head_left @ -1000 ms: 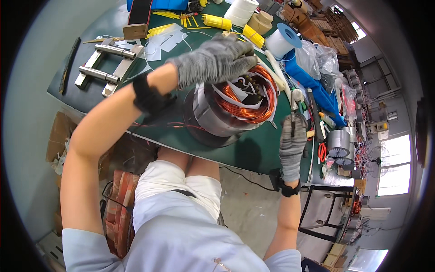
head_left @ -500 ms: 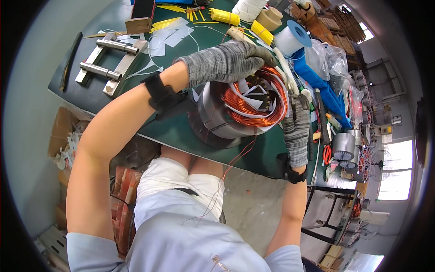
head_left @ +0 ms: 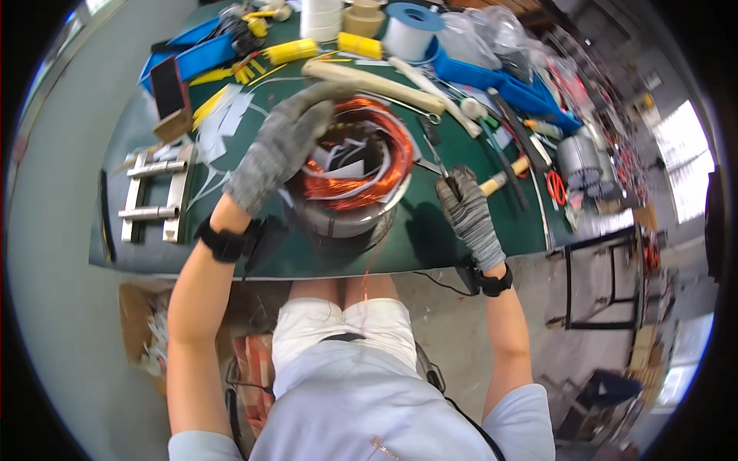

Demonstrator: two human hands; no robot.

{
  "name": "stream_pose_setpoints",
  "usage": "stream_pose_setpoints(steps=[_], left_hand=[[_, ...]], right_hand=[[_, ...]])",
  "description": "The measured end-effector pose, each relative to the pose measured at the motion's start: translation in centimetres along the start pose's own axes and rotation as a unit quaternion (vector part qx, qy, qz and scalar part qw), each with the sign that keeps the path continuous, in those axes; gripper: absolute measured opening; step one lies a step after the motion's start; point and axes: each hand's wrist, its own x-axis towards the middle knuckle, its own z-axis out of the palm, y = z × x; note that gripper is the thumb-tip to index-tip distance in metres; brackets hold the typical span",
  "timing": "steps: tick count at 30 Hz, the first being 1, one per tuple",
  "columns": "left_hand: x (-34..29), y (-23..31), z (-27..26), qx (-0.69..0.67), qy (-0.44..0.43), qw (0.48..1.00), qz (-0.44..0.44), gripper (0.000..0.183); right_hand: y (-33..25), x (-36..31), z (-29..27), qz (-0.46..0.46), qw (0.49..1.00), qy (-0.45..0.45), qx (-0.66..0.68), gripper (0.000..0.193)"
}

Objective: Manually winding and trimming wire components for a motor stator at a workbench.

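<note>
A motor stator [head_left: 346, 220], a steel cylinder crowned with copper windings [head_left: 393, 154] and white insulating strips, stands on the green-topped table near its front edge. My left hand [head_left: 288, 138], in a grey knit glove, grips the upper left of the windings, with its fingers over the rim. Loose copper-coloured leads hang down the stator's front side. To the right of the stator, my right hand [head_left: 467, 211], gloved alike, is closed around what look like scissors [head_left: 435, 156], their metal blades apart and pointing away from me. A wooden mallet handle [head_left: 494, 183] lies just beyond that hand.
A thick wooden stick [head_left: 373, 83] and a wrench [head_left: 400, 105] lie behind the stator. A metal frame with rollers [head_left: 157, 192] sits on the left. Yellow strip bundles [head_left: 290, 51], a blue-faced spool [head_left: 415, 31], a blue tray [head_left: 500, 83] and orange-handled scissors [head_left: 555, 187] lie farther out.
My right hand has left the stator's right side and now holds the scissors-like tool on the right. My left hand stays on the windings. The whole view has turned and shifted.
</note>
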Motion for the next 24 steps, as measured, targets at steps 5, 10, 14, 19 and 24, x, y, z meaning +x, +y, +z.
stream_pose_setpoints(steps=[5,10,14,19,24], left_hand=[[-1.3,2.4,1.3,0.109,0.040,0.993,0.034,0.028],[-4.8,3.1,1.7,0.216,0.148,0.957,0.127,0.032],[-10.2,2.0,-0.2,0.337,0.242,0.900,0.130,0.034],[-20.6,-4.8,-2.9,0.085,0.303,0.948,-0.045,0.023],[-24.2,-7.7,-3.6,0.097,0.330,0.935,-0.089,0.019]], right_hand=[[3.1,-4.1,-4.0,0.225,0.969,-0.105,0.009,0.020],[5.9,0.4,-5.7,0.133,0.989,-0.005,0.066,0.030],[10.1,-1.1,-7.0,0.198,0.978,0.039,-0.060,0.034],[15.4,-6.6,-7.2,0.290,0.946,0.013,-0.145,0.033],[13.5,-4.1,-8.2,0.452,0.875,0.033,0.172,0.019]])
